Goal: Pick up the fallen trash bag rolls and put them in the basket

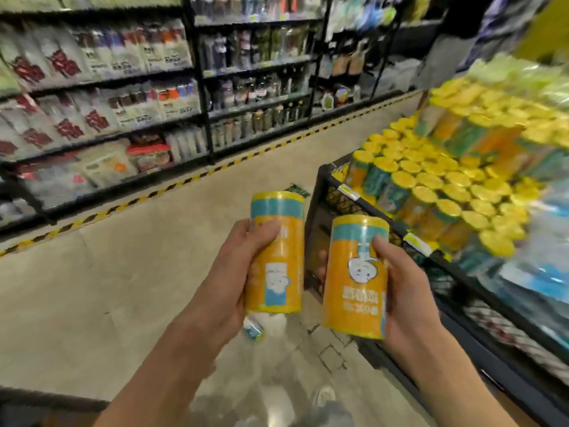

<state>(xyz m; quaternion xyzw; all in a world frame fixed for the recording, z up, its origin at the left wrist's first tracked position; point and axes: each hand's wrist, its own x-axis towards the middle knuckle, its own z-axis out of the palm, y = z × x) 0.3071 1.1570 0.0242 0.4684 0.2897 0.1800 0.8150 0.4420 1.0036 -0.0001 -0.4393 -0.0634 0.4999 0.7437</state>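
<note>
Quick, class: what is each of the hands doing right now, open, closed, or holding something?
Left hand: closed around one yellow trash bag roll, held upright.
Right hand: closed around a second yellow roll, also upright.

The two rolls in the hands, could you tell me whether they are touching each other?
Apart. The head view shows a clear gap of dark basket between the roll in the left hand and the roll in the right hand.

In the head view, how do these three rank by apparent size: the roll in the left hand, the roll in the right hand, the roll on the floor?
1-2. Roll in the right hand and roll in the left hand: nearly alike, not ranked.
3. Roll on the floor: smallest, but farther away and partly hidden.
</note>
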